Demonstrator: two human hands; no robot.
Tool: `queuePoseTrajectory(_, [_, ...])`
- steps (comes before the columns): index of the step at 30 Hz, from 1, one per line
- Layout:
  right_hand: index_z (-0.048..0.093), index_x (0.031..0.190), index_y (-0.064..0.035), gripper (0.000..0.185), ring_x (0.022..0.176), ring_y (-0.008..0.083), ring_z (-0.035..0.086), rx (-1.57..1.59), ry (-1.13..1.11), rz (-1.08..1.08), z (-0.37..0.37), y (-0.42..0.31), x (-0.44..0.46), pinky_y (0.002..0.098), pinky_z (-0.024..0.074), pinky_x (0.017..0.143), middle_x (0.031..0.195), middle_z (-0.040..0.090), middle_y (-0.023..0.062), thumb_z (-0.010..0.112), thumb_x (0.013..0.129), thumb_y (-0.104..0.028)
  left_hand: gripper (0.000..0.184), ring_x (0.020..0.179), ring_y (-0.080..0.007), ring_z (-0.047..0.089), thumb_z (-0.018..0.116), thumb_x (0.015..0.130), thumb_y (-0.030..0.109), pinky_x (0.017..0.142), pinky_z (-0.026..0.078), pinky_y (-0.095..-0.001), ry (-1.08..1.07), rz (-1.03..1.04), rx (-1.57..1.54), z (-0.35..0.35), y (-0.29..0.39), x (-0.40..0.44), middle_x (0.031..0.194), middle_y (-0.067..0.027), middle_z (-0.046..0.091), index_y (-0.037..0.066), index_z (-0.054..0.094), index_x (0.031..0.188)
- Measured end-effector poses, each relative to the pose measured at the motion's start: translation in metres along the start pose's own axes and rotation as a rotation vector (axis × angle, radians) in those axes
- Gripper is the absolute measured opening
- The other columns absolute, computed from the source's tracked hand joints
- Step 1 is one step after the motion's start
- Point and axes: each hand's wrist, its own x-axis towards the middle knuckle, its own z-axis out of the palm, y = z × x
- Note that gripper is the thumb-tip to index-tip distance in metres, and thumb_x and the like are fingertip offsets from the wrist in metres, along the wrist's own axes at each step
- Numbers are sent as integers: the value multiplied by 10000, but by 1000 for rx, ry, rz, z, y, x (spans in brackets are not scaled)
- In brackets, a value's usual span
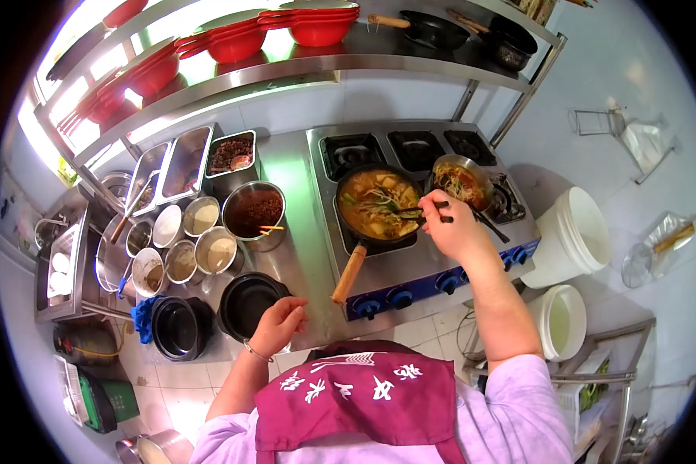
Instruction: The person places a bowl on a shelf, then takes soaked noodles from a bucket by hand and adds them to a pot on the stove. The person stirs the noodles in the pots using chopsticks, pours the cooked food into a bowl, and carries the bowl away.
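Black chopsticks (pixel 410 209) are gripped in my right hand (pixel 450 220), closed over the right side of a frying pan (pixel 340 220). Their tips reach into the pan's orange-brown soup (pixel 371 190), which holds pale chunks, green strips and noodles. The pan rests on a front burner, its wooden handle (pixel 349 272) pointing toward me. Behind my right hand, a smaller metal pan (pixel 483 172) of reddish food with shredded toppings sits tilted on the stove. My left hand (pixel 274 329) hangs with curled fingers beside a black bowl (pixel 243 300); I see nothing in it.
Blue knobs line the front of the gas stove (pixel 317 166). To the left stand a pot of dark red sauce (pixel 254 210), several seasoning bowls (pixel 218 251) and metal trays (pixel 187 158). Red bowls (pixel 317 31) fill the overhead shelf. White buckets (pixel 568 236) stand at the right.
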Motion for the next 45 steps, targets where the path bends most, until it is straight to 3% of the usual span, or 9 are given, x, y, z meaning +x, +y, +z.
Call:
queuePoseTrajectory(2, [575, 908, -35, 180, 621, 288, 617, 13, -25, 12, -2, 2, -1, 326, 467, 558, 727, 622, 147, 525, 920, -208, 262, 705, -111, 580, 486, 934, 138, 647, 481, -240, 0, -5, 5, 0, 1, 0, 838, -66, 606, -31, 517, 1132])
queuePoseTrajectory(5, [583, 939, -35, 248, 596, 113, 613, 281, -11, 196, -25, -1, 2, 234, 487, 538, 737, 603, 46, 482, 953, -260, 260, 700, -109, 578, 485, 935, 139, 644, 480, -239, 4, -8, -3, 0, 4, -1, 834, -63, 604, -28, 517, 1131])
queuePoseTrajectory(12, [531, 1063, -27, 276, 600, 173, 634, 481, -21, 277, -27, 4, 14, 263, 524, 540, 939, 554, 103, 419, 977, -265, 254, 708, -106, 573, 484, 936, 141, 648, 479, -236, 1, -6, 13, 5, 1, -2, 836, -62, 607, -20, 524, 1128])
queuePoseTrajectory(18, [525, 1029, 5, 328, 597, 197, 643, 533, 95, 310, 20, 54, 21, 281, 533, 545, 888, 561, 107, 407, 979, -297, 254, 719, -105, 567, 480, 935, 133, 663, 476, -230, 0, -11, 27, 5, 5, -5, 848, -63, 608, -16, 518, 1138])
queuePoseTrajectory(24, [505, 918, 37, 375, 607, 213, 651, 765, 408, 272, 44, 75, 3, 300, 550, 559, 762, 588, 139, 377, 986, -309, 259, 727, -104, 563, 472, 935, 129, 669, 473, -229, 9, -26, 37, 5, -2, -10, 855, -62, 606, -14, 515, 1146])
queuePoseTrajectory(29, [480, 909, 18, 417, 667, 278, 663, 975, 619, 436, 47, 83, -11, 345, 567, 603, 771, 614, 180, 350, 985, -371, 263, 732, -100, 558, 471, 936, 132, 676, 471, -229, -5, -30, 53, 4, 3, -9, 860, -57, 604, -12, 515, 1152])
queuePoseTrajectory(36, [475, 925, 5, 378, 700, 281, 658, 1194, 745, 440, 37, 91, -26, 360, 575, 662, 804, 608, 175, 376, 981, -355, 258, 715, -101, 566, 487, 929, 138, 652, 472, -231, -1, -19, 37, 2, -6, -6, 847, -61, 608, -22, 525, 1128])
queuePoseTrajectory(38, [476, 939, 13, 372, 697, 278, 654, 1171, 746, 400, 33, 84, -28, 351, 570, 657, 822, 591, 165, 395, 978, -348, 257, 701, -103, 573, 504, 921, 142, 634, 473, -235, 6, -19, 29, 1, -8, -5, 837, -68, 611, -31, 532, 1110])
queuePoseTrajectory(45, [512, 994, 12, 348, 705, 217, 654, 628, 415, 244, 8, 40, -39, 308, 548, 617, 852, 593, 137, 400, 983, -318, 294, 722, -104, 567, 515, 914, 165, 659, 474, -239, 6, -1, 97, -7, -12, -3, 856, -60, 608, -27, 534, 1136])
